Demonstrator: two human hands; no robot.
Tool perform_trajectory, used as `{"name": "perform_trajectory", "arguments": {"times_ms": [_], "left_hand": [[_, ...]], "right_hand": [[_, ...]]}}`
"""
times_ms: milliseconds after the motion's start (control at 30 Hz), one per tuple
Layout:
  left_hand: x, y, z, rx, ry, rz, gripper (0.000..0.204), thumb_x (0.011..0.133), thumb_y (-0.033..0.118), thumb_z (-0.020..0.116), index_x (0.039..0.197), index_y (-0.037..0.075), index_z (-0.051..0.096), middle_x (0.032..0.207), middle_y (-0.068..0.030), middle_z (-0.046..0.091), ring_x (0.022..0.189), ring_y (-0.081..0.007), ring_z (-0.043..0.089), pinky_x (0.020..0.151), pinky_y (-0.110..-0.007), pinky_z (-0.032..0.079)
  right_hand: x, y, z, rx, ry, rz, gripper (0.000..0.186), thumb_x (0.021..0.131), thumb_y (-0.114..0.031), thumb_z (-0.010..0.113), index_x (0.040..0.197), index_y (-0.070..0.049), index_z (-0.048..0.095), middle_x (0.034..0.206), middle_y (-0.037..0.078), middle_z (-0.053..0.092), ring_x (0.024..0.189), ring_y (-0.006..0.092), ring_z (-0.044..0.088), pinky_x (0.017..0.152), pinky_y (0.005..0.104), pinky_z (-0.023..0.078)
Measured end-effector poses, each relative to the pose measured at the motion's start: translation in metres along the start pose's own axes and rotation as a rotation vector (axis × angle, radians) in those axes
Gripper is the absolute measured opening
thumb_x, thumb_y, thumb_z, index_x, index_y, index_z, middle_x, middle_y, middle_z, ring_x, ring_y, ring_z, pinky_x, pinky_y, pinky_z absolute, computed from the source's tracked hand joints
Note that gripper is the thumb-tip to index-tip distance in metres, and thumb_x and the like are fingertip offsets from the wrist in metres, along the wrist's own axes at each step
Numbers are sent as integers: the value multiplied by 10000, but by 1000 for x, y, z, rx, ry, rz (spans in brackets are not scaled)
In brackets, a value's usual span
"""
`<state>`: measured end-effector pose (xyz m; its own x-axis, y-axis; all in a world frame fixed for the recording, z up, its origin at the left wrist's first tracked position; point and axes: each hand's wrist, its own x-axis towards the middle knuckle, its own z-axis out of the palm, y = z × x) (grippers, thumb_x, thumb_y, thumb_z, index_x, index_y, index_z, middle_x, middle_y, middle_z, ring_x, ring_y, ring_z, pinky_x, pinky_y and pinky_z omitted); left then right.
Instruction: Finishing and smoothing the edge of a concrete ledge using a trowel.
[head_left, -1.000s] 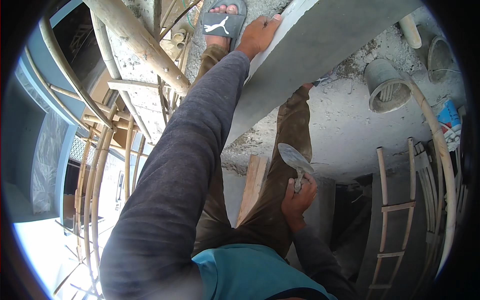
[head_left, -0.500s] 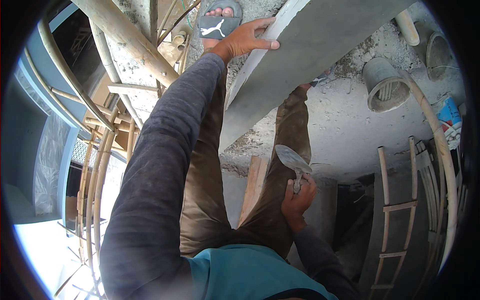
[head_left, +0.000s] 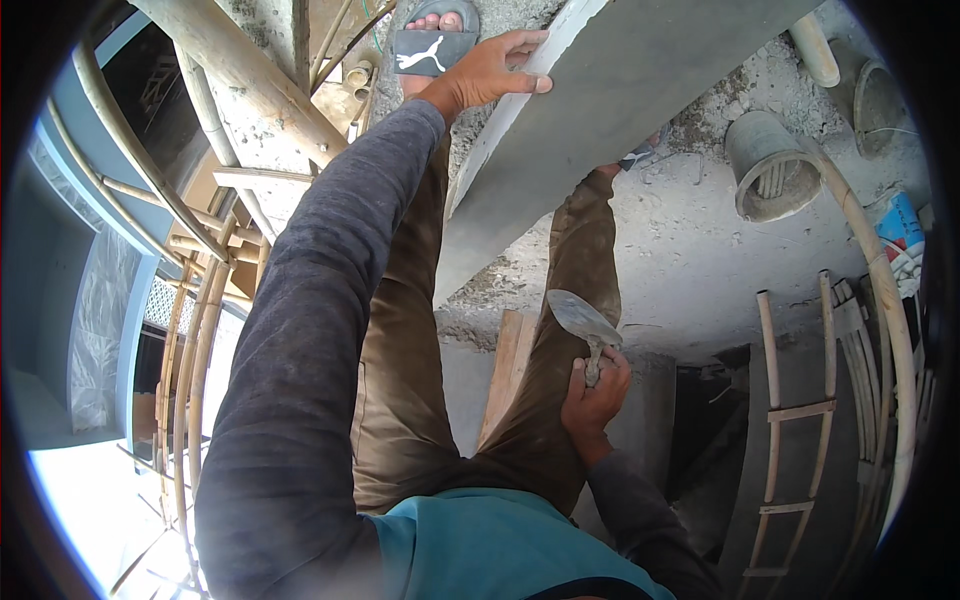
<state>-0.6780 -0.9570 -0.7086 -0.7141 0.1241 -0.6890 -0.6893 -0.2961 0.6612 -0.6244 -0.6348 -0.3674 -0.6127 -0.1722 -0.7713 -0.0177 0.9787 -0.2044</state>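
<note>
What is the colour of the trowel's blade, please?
The trowel blade is grey; it shows best in the head view.

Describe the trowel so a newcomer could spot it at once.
From the teal shirt at the lower edge, follow the right brown trouser leg upward. Over that leg, the right hand grips the trowel. Its grey, leaf-shaped blade points up and left, unlike the straight wooden plank beside it.
</note>
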Motion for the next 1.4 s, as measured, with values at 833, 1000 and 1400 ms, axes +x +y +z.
{"name": "perform_trajectory", "arguments": {"times_ms": [833, 1000, 1400], "left_hand": [[0, -13, -11, -24, -44, -110, 1108, 642, 534, 836, 1477, 15, 325, 1439, -270, 412, 1344, -365, 415, 1113, -415, 329], [1, 3, -5, -106, -68, -167, 1138, 641, 558, 831, 1486, 8, 303, 1453, -271, 392, 1337, -367, 418, 1093, -432, 354], [-1, -1, -9, -270, -11, -284, 1093, 673, 550, 821, 1492, 42, 305, 1477, -224, 369, 1350, -334, 399, 1043, -426, 414]], "right_hand": [[12, -1, -5, 4, 0, -28, 259, 849, -153, 673, 1002, 14, 547, 1051, 204, 560, 969, 391, 541, 853, 478, 424], [74, -29, -18, 339, -40, 13, 212, 865, -99, 621, 1035, 17, 568, 945, 155, 578, 812, 298, 573, 749, 376, 460], [96, -107, 58, 681, -192, 274, 236, 875, -119, 617, 1053, 27, 567, 980, 175, 635, 864, 265, 636, 773, 357, 499]]}}
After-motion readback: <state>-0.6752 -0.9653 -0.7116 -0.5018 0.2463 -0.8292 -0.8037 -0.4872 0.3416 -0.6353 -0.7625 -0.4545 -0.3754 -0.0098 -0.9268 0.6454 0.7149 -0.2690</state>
